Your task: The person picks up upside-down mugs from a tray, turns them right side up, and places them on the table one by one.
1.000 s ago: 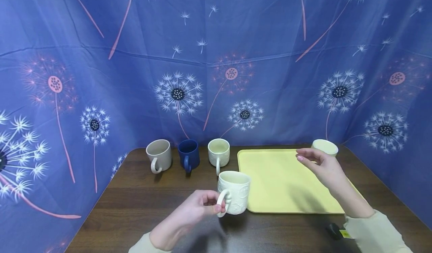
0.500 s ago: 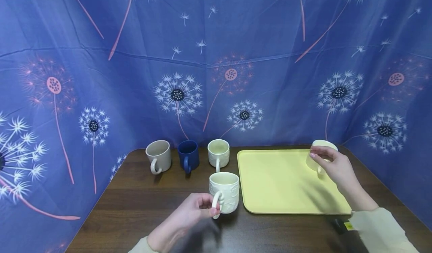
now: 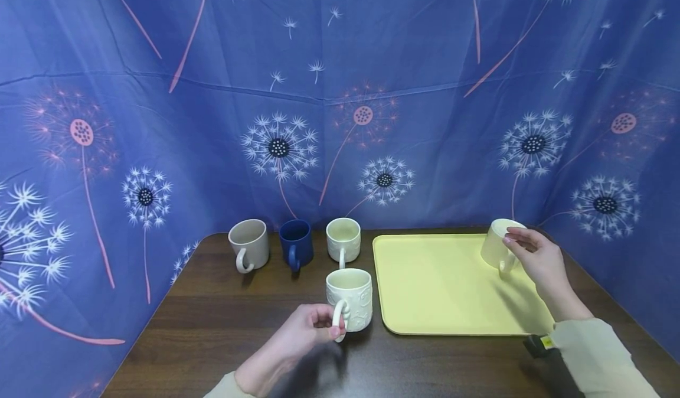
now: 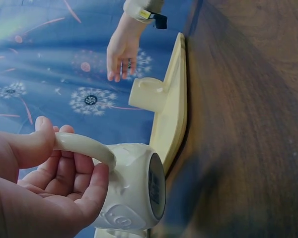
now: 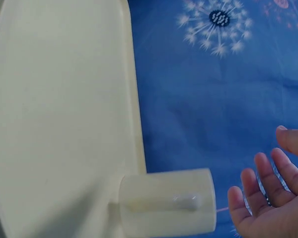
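My left hand [image 3: 303, 333] grips the handle of a white embossed mug [image 3: 357, 303]. The mug hangs upright above the table, just left of the yellow tray [image 3: 441, 286]; its dark-marked base shows in the left wrist view [image 4: 156, 191]. A plain cream mug [image 3: 494, 244] stands at the tray's far right corner, its handle toward me. My right hand [image 3: 539, 262] hovers beside that mug, partly covering it in the head view. In the right wrist view its fingers [image 5: 265, 191] are spread and loosely bent, apart from the mug, holding nothing.
Along the table's back left stand a beige mug [image 3: 249, 244], a dark blue mug [image 3: 296, 244] and another white mug [image 3: 344, 241]. Blue dandelion-print cloth [image 3: 340, 120] hangs behind and at both sides. The brown wooden table [image 3: 223, 315] lies below.
My left hand has shifted slightly left with the embossed mug. My right hand has moved right, from above the tray to beside the cream mug, uncovering more of it.
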### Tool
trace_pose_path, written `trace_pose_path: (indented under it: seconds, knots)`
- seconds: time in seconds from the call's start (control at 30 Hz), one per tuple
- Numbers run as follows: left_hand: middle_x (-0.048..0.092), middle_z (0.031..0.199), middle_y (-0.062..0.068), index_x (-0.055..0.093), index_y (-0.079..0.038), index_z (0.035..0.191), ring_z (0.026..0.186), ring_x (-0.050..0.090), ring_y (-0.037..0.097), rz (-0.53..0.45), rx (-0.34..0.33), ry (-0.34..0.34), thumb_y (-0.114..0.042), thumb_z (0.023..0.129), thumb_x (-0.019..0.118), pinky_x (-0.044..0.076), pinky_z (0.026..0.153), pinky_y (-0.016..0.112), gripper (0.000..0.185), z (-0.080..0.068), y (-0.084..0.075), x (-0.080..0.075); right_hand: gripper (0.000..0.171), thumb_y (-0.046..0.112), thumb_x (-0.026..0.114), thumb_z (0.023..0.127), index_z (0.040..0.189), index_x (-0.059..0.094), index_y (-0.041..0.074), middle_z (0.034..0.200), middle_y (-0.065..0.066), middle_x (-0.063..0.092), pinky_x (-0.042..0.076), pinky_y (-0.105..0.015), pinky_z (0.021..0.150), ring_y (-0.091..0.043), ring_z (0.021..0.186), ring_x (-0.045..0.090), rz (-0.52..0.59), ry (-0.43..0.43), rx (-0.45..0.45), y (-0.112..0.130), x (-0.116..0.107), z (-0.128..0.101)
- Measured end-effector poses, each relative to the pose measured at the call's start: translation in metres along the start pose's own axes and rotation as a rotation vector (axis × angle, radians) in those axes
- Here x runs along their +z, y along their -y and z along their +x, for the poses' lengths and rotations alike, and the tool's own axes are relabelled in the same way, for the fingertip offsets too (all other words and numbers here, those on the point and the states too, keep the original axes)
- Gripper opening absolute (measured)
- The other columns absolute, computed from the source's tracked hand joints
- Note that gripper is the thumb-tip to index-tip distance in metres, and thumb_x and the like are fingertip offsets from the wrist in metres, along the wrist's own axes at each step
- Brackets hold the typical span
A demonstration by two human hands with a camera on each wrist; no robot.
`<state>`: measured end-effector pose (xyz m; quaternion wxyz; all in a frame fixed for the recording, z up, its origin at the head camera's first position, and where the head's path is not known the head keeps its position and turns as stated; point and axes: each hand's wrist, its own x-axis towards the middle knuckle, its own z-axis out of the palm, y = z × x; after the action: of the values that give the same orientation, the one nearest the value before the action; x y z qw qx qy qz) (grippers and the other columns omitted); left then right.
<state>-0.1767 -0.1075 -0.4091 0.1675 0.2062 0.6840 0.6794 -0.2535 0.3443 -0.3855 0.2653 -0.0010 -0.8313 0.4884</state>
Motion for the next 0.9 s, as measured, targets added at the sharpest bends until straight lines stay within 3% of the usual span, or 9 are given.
trace_pose_path:
  seconds: [0.23, 0.53, 0.8, 0.9]
  knots:
    - [0.066, 0.079, 0.004, 0.055, 0.021, 0.095, 0.073, 0.058, 0.006, -0.011, -0.016, -0.042, 0.005, 0.08, 0.063, 0.046, 0.069, 0.019, 0.023, 0.002, 0.008, 0.003, 0.047, 0.027, 0.064, 0.09, 0.121, 0.055, -0.007, 0.08, 0.036, 0.05, 0.037, -0.005, 0.065, 0.021, 0.076, 0.046, -0.123, -0.028, 0.086, -0.016, -0.004, 0.004]
    - [0.067, 0.082, 0.01, 0.058, 0.018, 0.094, 0.073, 0.057, 0.008, 0.014, -0.03, -0.097, 0.006, 0.081, 0.063, 0.048, 0.069, 0.021, 0.018, 0.005, 0.015, 0.005, 0.055, 0.038, 0.058, 0.092, 0.126, 0.052, -0.005, 0.077, 0.041, 0.04, 0.037, -0.015, 0.065, 0.023, 0.071, 0.037, -0.262, 0.04, 0.175, -0.035, -0.005, 0.008]
    - [0.068, 0.083, 0.01, 0.059, 0.017, 0.093, 0.074, 0.057, 0.009, 0.051, -0.02, -0.154, 0.007, 0.08, 0.064, 0.046, 0.067, 0.021, 0.017, 0.007, 0.018, 0.008, 0.049, 0.035, 0.06, 0.09, 0.115, 0.058, -0.006, 0.075, 0.019, 0.054, 0.04, -0.017, 0.058, 0.013, 0.062, 0.042, -0.3, -0.007, 0.238, -0.047, -0.006, 0.007]
    - [0.068, 0.083, 0.01, 0.061, 0.015, 0.092, 0.073, 0.057, 0.009, 0.08, -0.01, -0.171, 0.008, 0.079, 0.064, 0.046, 0.067, 0.021, 0.015, 0.007, 0.019, 0.009, 0.052, 0.038, 0.059, 0.09, 0.115, 0.058, -0.007, 0.079, 0.007, 0.063, 0.037, -0.025, 0.066, 0.01, 0.061, 0.043, -0.325, 0.025, 0.26, -0.053, -0.006, 0.006]
